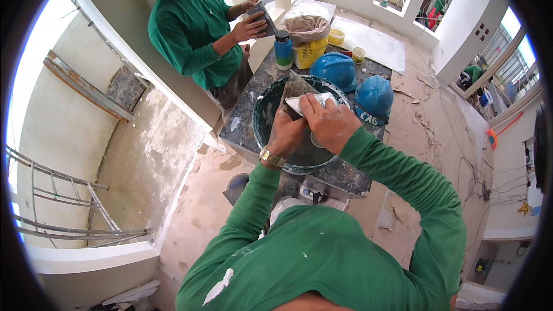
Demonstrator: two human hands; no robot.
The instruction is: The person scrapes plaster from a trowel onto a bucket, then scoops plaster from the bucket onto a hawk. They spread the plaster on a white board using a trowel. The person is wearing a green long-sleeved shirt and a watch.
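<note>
Over a dark green bucket of grey water, my left hand is closed on a grey flat blade that looks like a putty knife. My right hand grips a whitish flat piece against it, fingers bent over its top; whether this is a second blade or a pad is unclear. A pale round object, partly hidden under my right hand, sits inside the bucket.
The dark counter carries two blue helmets, a bottle, yellow sack, small tubs and white board. A co-worker handles a grey item at left. Ladders lie left; cables trail right.
</note>
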